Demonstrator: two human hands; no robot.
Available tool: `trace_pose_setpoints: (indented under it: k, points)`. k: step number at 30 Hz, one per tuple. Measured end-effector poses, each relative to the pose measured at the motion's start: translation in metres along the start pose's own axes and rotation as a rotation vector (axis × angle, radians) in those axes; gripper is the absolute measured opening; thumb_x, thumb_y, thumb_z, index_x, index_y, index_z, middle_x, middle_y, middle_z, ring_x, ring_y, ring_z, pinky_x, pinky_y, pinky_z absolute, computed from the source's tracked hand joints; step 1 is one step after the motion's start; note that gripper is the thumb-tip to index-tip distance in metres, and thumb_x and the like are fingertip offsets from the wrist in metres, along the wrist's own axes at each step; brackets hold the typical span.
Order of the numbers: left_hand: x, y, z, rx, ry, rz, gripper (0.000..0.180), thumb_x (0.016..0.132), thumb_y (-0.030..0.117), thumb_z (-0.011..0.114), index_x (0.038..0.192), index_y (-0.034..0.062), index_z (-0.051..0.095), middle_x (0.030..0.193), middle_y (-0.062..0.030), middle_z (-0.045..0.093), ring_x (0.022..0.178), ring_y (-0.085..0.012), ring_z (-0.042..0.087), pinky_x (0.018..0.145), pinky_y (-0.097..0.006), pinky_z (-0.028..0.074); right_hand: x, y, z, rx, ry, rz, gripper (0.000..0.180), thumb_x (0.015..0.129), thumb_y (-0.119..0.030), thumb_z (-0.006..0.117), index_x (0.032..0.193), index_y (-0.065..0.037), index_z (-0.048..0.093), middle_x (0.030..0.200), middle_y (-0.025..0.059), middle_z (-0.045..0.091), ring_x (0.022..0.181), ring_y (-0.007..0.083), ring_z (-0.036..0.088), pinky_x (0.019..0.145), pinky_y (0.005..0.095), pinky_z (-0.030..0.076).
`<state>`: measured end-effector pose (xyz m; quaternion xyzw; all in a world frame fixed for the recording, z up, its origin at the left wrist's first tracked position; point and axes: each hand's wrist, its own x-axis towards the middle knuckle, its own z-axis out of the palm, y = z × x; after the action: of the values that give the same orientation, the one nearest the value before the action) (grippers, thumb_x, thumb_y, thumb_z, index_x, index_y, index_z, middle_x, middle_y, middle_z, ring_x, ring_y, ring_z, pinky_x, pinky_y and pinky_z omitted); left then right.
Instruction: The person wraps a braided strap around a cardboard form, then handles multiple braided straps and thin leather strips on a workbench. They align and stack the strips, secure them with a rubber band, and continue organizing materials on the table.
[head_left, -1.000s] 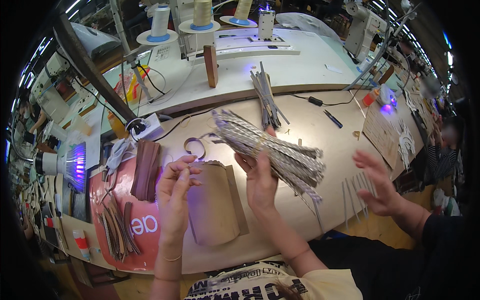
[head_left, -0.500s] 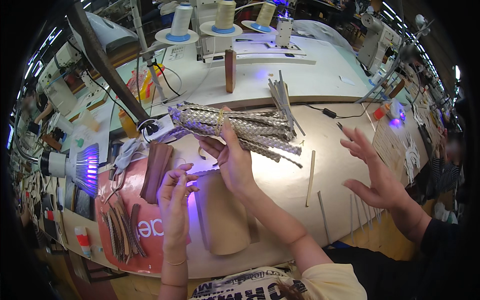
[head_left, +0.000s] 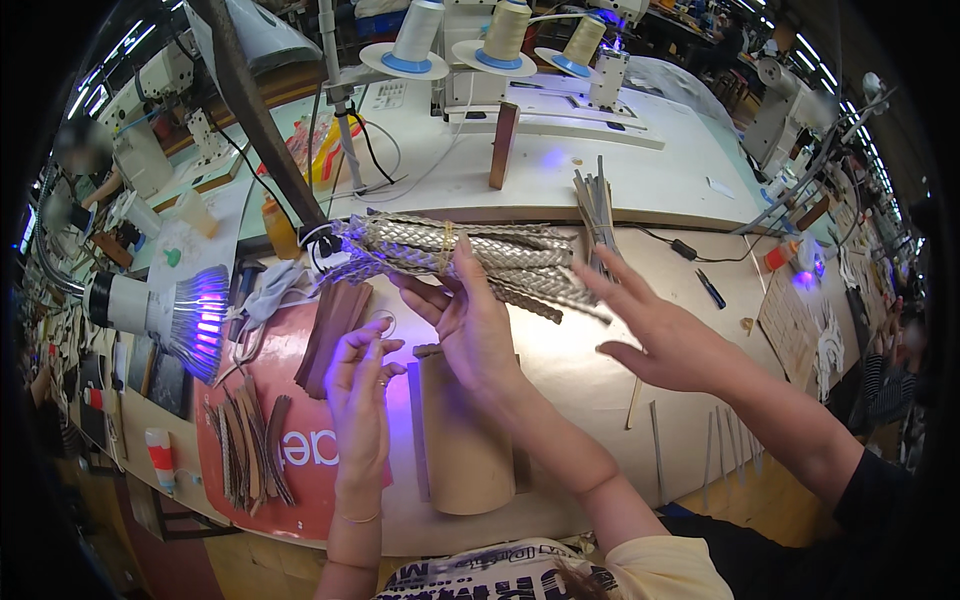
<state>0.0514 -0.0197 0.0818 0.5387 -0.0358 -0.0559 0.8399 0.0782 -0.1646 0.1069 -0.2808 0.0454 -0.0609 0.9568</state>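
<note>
Right hand (head_left: 470,325) raised just above the top end of the tan leather piece (head_left: 465,450), palm up, fingers and thumb closed around the bundle of braided straps (head_left: 450,250). Bundle in the air, lying crosswise, further from the person than the tan leather piece. It is bound near the middle with a thin band, and its loose ends spread to the right.

Left hand (head_left: 360,390) just left of the tan leather piece, over the red sheet (head_left: 290,440). Fingertips pinched together on a thin loop (head_left: 383,324) – small and pale, hard to tell more about it.

A third hand, the co-worker's hand (head_left: 665,345), to the upper right of the tan leather piece, on an arm in a dark sleeve. Fingers released and stretched flat, holding nothing, tips near the right end of the bundle but not clearly touching it.

Tan leather piece itself flat on the table (head_left: 600,400), long side pointing toward the person.

To the upper left of the tan leather piece, a stack of brown strips (head_left: 330,320). Further left, a lamp (head_left: 185,315) with violet light. To the lower left, on the edge of the red sheet, dark strips (head_left: 245,450) in a fan. Beyond the bundle, up and to the right, a few grey strips (head_left: 598,205) – and well beyond these, thread cones (head_left: 505,30) standing on the white machine table.
</note>
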Motion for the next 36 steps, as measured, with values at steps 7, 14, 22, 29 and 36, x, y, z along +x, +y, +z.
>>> trace_pose_setpoints:
  k: [7, 14, 22, 29, 36]
  points:
    - [0.000, -0.001, 0.001, 0.004, 0.014, -0.025, 0.012, 0.101, 0.016, 0.056, 0.110, 0.0085, 0.058, 0.124, -0.0080, 0.060, 0.103, -0.0163, 0.062, 0.080, -0.030, 0.048, 0.001, 0.003, -0.003, -0.010, 0.007, 0.006, 0.047, 0.100, -0.040, 0.058, 0.127, -0.001, 0.056, 0.120, 0.0126, 0.065, 0.105, 0.0235, 0.069, 0.090, 0.0299, 0.057]
    - [0.000, -0.002, -0.001, 0.021, -0.006, -0.015, 0.013, 0.101, 0.017, 0.056, 0.109, 0.0082, 0.059, 0.126, -0.0087, 0.060, 0.104, -0.0162, 0.062, 0.081, -0.030, 0.048, -0.002, 0.002, -0.005, -0.025, 0.010, -0.003, 0.051, 0.100, -0.043, 0.057, 0.126, -0.001, 0.055, 0.122, 0.0152, 0.063, 0.108, 0.0248, 0.067, 0.092, 0.0308, 0.057]
    - [0.000, -0.005, 0.000, 0.059, -0.024, -0.033, 0.019, 0.102, 0.019, 0.054, 0.118, 0.0078, 0.057, 0.130, -0.0091, 0.058, 0.109, -0.0159, 0.059, 0.084, -0.030, 0.049, -0.007, 0.002, -0.006, -0.080, 0.056, -0.024, 0.048, 0.102, -0.044, 0.051, 0.126, -0.003, 0.054, 0.121, 0.0164, 0.064, 0.109, 0.0300, 0.067, 0.090, 0.0329, 0.058]
    - [0.016, -0.007, 0.015, -0.016, -0.034, 0.006, 0.041, 0.102, 0.021, 0.055, 0.138, 0.0016, 0.045, 0.137, -0.0104, 0.052, 0.115, -0.0156, 0.054, 0.087, -0.029, 0.050, -0.011, 0.002, -0.007, -0.055, 0.005, -0.020, 0.051, 0.100, -0.042, 0.056, 0.132, -0.002, 0.051, 0.123, 0.0144, 0.064, 0.109, 0.0270, 0.067, 0.092, 0.0328, 0.057]
    - [0.038, -0.004, 0.019, 0.094, 0.312, 0.433, 0.059, 0.097, 0.017, 0.063, 0.144, 0.0020, 0.029, 0.137, -0.0104, 0.039, 0.123, -0.0193, 0.043, 0.102, -0.035, 0.039, 0.000, 0.010, -0.002, -0.257, -0.059, -0.131, 0.054, 0.104, -0.040, 0.049, 0.147, -0.008, 0.040, 0.126, 0.0158, 0.062, 0.111, 0.0300, 0.066, 0.094, 0.0352, 0.056]
